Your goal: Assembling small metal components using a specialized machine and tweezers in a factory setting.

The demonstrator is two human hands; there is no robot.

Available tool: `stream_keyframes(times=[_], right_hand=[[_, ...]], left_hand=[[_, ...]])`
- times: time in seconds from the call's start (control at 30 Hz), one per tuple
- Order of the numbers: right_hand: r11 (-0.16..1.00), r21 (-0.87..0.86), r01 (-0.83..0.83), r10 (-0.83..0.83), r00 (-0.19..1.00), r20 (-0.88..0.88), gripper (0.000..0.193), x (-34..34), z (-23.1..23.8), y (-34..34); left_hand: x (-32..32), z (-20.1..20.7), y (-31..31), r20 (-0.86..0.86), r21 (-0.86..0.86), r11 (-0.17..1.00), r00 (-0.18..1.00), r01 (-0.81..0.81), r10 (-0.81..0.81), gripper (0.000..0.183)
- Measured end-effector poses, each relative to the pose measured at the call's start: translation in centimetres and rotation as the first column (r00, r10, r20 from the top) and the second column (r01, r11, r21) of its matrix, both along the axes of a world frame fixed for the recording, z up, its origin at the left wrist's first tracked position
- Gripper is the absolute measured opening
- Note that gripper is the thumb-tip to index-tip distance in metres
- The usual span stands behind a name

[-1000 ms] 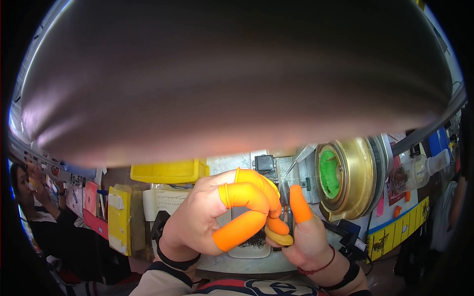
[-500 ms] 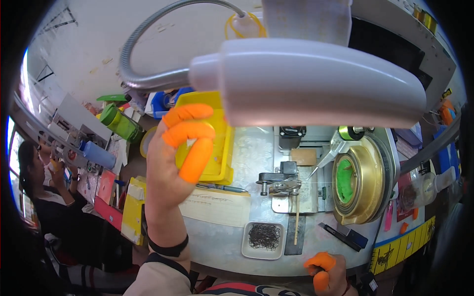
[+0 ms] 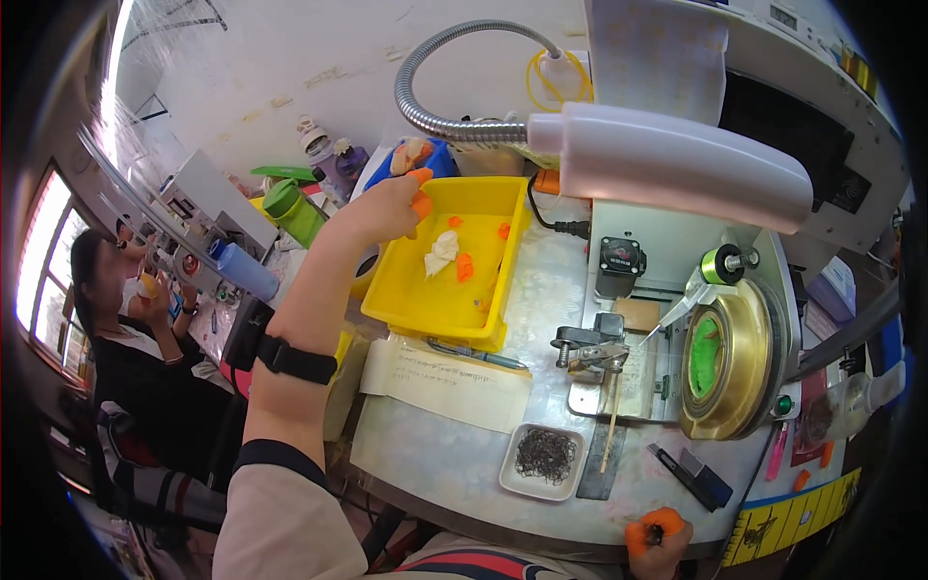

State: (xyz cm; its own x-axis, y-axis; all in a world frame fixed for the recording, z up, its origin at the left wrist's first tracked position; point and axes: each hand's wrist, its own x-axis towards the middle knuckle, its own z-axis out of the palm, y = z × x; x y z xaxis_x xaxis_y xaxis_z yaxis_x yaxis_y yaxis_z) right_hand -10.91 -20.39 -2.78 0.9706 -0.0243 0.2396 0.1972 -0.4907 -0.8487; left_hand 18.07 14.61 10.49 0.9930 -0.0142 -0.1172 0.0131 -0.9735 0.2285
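Here's the yellow tray (image 3: 411, 290), on the left half of the surface (image 3: 416, 454), with a crumpled pale scrap (image 3: 442, 253) and a few orange bits (image 3: 465, 268) scattered over its floor. And there's the left hand (image 3: 387, 210), out at the tray's far left corner, fingers bent and orange-tipped, right beside the blue bin (image 3: 441, 162). Is it gripping anything? Can't tell from here, nor whether it touches the rim. So the reach looks all but complete, while no grasp or lift shows as done.

Down at the near edge, the right hand (image 3: 660, 537) sits curled, its covered fingers around a dark patch; object or shadow, no telling.

Moving outward: the paper sheet (image 3: 449, 391) lies just in front of the tray, pens (image 3: 478, 356) along its top. Then the white dish (image 3: 507, 474), with its tangle of dark strands (image 3: 546, 455), then the small clamp (image 3: 594, 357) with a thin stick (image 3: 612, 422) reaching toward us. Neither hand is on that clamp or the gold ring (image 3: 744, 377), so work there appears paused; whether it's finished, nothing shows. Overhead hangs the lamp (image 3: 677, 164); far left, a co-worker (image 3: 135, 377) sits.
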Motion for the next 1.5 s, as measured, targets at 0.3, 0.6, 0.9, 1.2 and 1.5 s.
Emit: stream_keyframes(times=[0.3, 0.6, 0.9, 1.2, 1.5], right_hand=[[0.997, 0.007, 0.072, -0.072, 0.997, 0.032, 0.017, -1.7, -3.7, -1.0], [0.995, -0.037, -0.097, 0.104, 0.944, 0.315, 0.025, 0.3, 0.4, 0.9], [0.877, 0.470, -0.099, 0.134, 0.990, -0.042, 0.029, 7.0, 5.7, 6.1], [0.567, 0.806, 0.168, -0.100, 0.986, -0.135, 0.016, 13.9, 5.3, 8.6], [0.611, 0.777, 0.151, -0.119, 0.988, -0.099, 0.013, 14.0, 4.9, 8.5]], left_hand=[[-1.0, 1.5, -0.5, 0.225, -0.192, 0.970, 0.969, 0.149, -0.105, 0.039], [-4.3, 2.9, -1.7, 0.592, -0.159, 0.928, 0.785, 0.336, -0.183, 0.045], [-10.9, -6.9, -9.2, -0.020, -0.644, 0.702, 0.910, 0.305, -0.413, 0.063], [-10.8, -10.8, -11.0, -0.298, -0.954, 0.168, 0.766, -0.247, -0.569, 0.061], [-10.8, -9.6, -11.4, -0.110, -0.968, 0.251, 0.898, 0.001, -0.425, 0.040]])
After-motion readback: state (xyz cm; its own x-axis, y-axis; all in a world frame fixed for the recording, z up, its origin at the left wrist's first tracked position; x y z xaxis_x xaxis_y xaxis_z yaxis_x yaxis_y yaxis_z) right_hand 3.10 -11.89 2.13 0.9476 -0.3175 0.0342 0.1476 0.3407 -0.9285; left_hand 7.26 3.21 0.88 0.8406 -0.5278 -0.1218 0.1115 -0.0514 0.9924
